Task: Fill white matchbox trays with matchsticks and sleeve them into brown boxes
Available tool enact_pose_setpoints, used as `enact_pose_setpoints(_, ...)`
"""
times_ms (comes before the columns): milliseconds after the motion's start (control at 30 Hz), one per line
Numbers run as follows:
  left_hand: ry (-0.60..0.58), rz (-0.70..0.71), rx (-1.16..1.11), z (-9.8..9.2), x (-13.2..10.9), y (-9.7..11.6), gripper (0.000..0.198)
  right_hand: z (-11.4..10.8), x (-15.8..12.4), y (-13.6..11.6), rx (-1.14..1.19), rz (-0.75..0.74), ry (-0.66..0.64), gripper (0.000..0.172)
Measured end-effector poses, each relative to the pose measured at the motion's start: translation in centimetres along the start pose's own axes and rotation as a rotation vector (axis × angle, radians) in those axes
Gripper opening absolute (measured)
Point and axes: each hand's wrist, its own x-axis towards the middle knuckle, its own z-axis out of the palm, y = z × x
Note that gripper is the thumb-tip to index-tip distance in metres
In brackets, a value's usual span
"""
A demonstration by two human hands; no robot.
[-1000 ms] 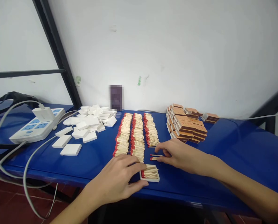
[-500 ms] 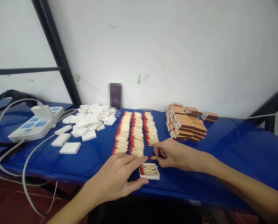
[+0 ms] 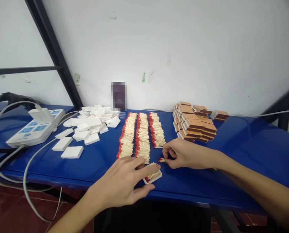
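My left hand (image 3: pixel 126 183) has its thumb and index finger around a small white matchbox tray (image 3: pixel 156 177), near the front edge of the blue table. Red-tipped matches (image 3: pixel 152 174) lie inside the tray, which is turned at an angle. Just to the right, my right hand (image 3: pixel 180 153) pinches a few matches (image 3: pixel 162 160), their red heads pointing left. Behind both hands, matches lie in three long rows: a left row (image 3: pixel 127 136), a middle row (image 3: pixel 142 136) and a shorter right row (image 3: pixel 157 131).
Left of the rows is a heap of white trays (image 3: pixel 93 123). Stacked orange-brown matchbox sleeves (image 3: pixel 195 124) stand at the back right. A white power strip (image 3: pixel 37 127) with looping cables lies far left. A pixelated dark object (image 3: pixel 119 96) stands against the wall.
The tray has turned from nearly square-on to a slant, and my left finger now reaches over its far side. My right hand still pinches matches. The camera view has shifted slightly.
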Motion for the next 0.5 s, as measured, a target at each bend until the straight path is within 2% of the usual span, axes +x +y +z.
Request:
enact_pose_setpoints(133,-0.047,0.024,0.014,-0.12,-0.06,0.23,0.036,0.03,0.11,0.21,0.025,-0.01,-0.008,0.014)
enact_pose_setpoints(500,0.029,0.073,0.028,0.13,-0.24,-0.01,0.032,-0.11,-0.03,0.18,0.079,0.004,-0.015,0.013)
